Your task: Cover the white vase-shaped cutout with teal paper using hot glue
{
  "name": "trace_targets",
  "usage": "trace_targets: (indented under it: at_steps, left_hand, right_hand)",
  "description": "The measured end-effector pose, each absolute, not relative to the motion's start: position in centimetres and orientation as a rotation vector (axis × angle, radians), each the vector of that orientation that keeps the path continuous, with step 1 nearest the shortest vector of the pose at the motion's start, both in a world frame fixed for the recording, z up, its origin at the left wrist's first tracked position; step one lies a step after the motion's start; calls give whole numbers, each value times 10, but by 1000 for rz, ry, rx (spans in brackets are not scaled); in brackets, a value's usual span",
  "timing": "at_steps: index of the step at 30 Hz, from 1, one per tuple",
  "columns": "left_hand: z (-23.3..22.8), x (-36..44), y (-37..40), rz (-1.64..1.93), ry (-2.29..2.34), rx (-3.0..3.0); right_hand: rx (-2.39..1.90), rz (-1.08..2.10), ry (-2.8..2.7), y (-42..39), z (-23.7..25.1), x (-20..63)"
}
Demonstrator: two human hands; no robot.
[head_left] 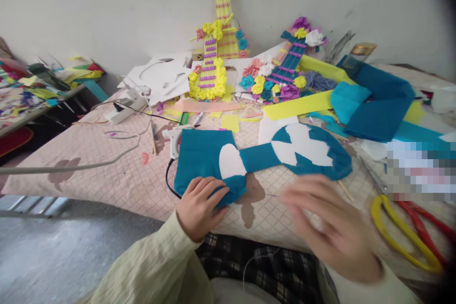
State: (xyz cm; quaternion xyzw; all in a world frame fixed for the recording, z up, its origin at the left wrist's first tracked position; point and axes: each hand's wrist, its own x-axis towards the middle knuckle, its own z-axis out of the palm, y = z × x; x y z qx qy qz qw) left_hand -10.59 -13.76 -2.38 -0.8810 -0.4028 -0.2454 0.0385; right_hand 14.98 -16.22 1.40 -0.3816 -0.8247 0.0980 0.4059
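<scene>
A guitar-shaped cutout (261, 156) wrapped in teal crepe paper lies in front of me, with white card (302, 145) showing through on its rounded end and near the neck. My left hand (202, 205) is at the near edge of the loose teal crepe paper (203, 154) on the left end, its fingers curled over a fold and the thumb below. In the air near the rounded end, my right hand (329, 225) is smeared by motion, and I cannot make out whether it holds anything. A white glue gun (174, 141) lies partly behind the paper.
Large scissors with yellow and red handles (402, 232) lie at the right. Behind stand decorated yellow (210, 64) and teal (288, 64) paper instruments. Teal crepe paper (381, 99) is heaped back right. A power strip (126, 107) and cords (117, 156) are at left.
</scene>
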Motion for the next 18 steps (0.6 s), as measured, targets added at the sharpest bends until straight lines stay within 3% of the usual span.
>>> trace_targets:
  at_steps: [6,18]
  left_hand:
    - [-26,-99,-122,-771,-1145,-2762]
    - [-19,-100,-97,-680,-1075,-2976]
  right_hand:
    - [-990,474,-2500,-96,-20,108]
    - [-1143,554,-2463,-84,-23,98]
